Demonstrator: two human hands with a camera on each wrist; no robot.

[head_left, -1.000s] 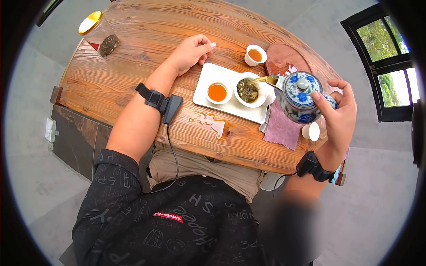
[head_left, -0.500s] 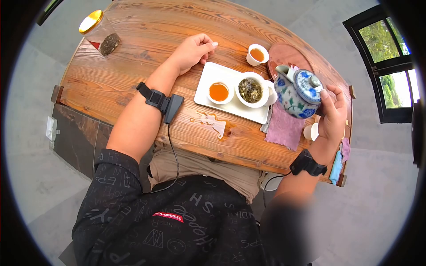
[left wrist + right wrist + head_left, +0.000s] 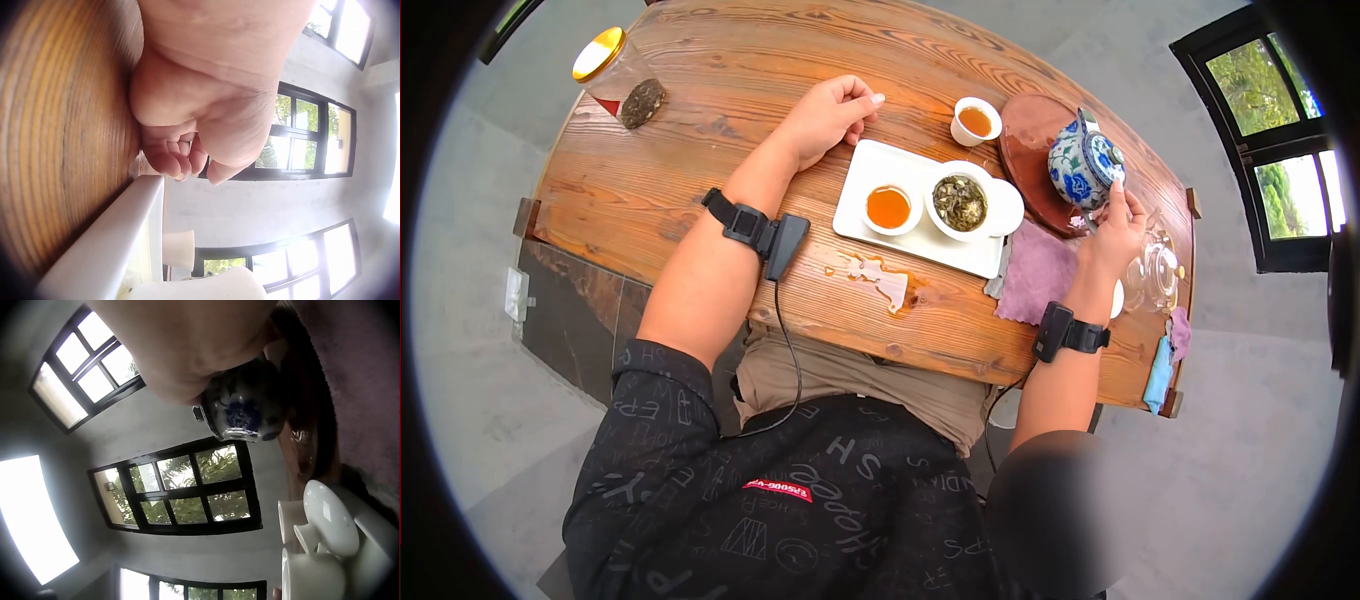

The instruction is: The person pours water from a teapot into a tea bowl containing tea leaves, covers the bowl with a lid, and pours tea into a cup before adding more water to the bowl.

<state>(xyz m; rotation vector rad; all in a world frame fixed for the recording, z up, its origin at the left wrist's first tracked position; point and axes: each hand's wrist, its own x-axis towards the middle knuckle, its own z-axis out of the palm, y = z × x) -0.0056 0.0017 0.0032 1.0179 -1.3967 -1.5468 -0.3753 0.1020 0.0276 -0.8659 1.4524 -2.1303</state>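
My right hand (image 3: 1115, 230) grips the handle of a blue-and-white porcelain teapot (image 3: 1075, 172), its lid on and its spout toward the far side. In the head view, the pot overlaps the right side of a round brown tea tray (image 3: 1022, 150). My left hand (image 3: 832, 118) lies on the table with fingers loosely curled, holding nothing, near the corner of a white rectangular tray (image 3: 852, 205). That tray bears a cup of amber tea (image 3: 889, 209) and a white lidded bowl (image 3: 960, 203) full of wet leaves. Its white lid (image 3: 1006, 208) leans at the bowl's right side.
Another tea cup (image 3: 975, 121) stands beyond the tray. A mauve cloth (image 3: 1032, 275) lies right of it, with glass ware (image 3: 1157, 268) farther right. Spilled liquid (image 3: 880, 283) wets the near tabletop. A gold-lidded jar (image 3: 608, 65) with a dark tea cake (image 3: 643, 103) sits far left.
The right hand stopped pouring into the leaf-filled bowl, tilted the teapot back and carried it right and away, over the round tray. The left hand stayed where it was.
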